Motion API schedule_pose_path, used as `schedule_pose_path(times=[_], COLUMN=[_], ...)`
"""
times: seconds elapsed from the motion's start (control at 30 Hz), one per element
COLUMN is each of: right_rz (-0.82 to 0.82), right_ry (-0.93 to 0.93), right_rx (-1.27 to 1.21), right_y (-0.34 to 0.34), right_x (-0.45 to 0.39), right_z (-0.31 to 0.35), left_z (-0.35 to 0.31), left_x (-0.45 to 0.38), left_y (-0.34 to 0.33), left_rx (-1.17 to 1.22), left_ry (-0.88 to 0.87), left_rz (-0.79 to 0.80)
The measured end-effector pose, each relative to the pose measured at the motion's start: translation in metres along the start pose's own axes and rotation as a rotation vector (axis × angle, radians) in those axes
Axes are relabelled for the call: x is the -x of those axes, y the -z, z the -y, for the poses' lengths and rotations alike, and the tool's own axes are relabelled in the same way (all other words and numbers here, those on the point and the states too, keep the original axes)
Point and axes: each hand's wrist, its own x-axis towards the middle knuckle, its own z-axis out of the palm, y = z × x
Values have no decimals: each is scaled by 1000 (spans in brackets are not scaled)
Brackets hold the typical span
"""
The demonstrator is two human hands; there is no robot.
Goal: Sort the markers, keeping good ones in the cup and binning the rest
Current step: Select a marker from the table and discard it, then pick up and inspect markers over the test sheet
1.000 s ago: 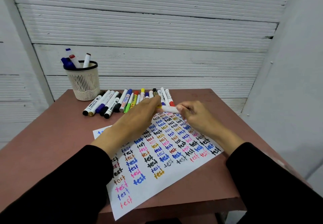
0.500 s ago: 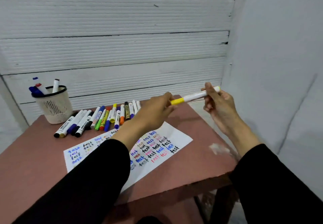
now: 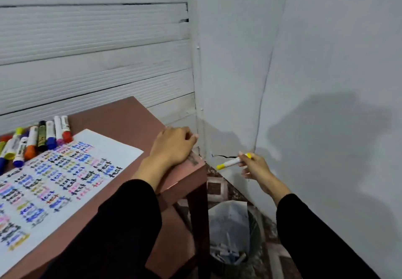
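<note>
Right hand (image 3: 255, 167) has a pinch grip on the yellow marker (image 3: 231, 163), held out past the worktop (image 3: 191, 170) edge, with the bin (image 3: 230, 235) well below that grip and used markers inside. Left hand (image 3: 174, 146) lies loosely curled on the worktop corner, gripping nothing. Spare markers (image 3: 41, 136) and test paper (image 3: 65, 178) sit further left.
</note>
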Motion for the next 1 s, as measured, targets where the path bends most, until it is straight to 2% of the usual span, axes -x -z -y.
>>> schedule_pose_path(times=[0.1,0.23,0.37,0.43,0.5,0.6,0.7,0.8,1.0], right_rz=[-22,103,224,228,160,26,-21,-32,15], right_ry=[-27,-128,-268,-239,-210,-125,-18,123,416], right_rx=[298,584,535,517,521,469,384,323,250], right_y=[-5,-14,-23,-25,-28,-31,-39,-53,-94], right_x=[-10,-8,-8,-11,-10,-7,-6,-4,16], right_z=[-61,-123,-152,-157,-152,-132,-92,-26,121], left_z=[2,6,11,10,9,9,5,5,30], left_x=[1,-3,-5,-6,-6,-6,-3,0,-1], left_y=[-2,-6,-11,-11,-11,-10,-8,-1,43], left_rx=[-26,-34,-17,-11,-8,11,100,178,118], left_ry=[-4,18,39,44,56,62,60,76,224], left_rz=[-1,-6,-11,-18,-18,-18,-91,-249,-259])
